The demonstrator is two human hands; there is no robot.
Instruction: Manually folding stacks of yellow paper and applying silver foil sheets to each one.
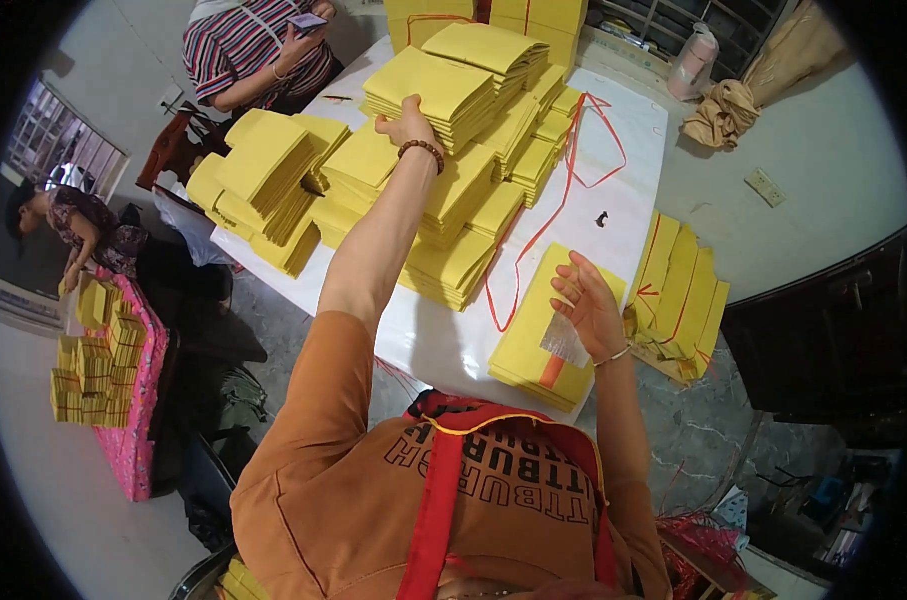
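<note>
My left hand (pixel 410 127) reaches forward to the tall pile at the far middle of the table. Its fingers grip the near edge of a stack of yellow folded paper (pixel 428 85), which rests on other stacks. My right hand (pixel 588 305) is at the right, fingers apart and slightly bent, above another yellow paper stack (pixel 518 345) near the table's front edge. That stack carries a shiny clear patch (pixel 563 340) and an orange-red strip (pixel 551 372). Whether my right fingers touch it, I cannot tell.
Red string (pixel 570 180) trails over the white table (pixel 628 120). More yellow stacks (pixel 263 170) stand at left; tied bundles (pixel 678 290) sit beyond the right edge. One person (pixel 258 50) holds a phone across the table. Another (pixel 93 225) works at a pink-covered table (pixel 138 440).
</note>
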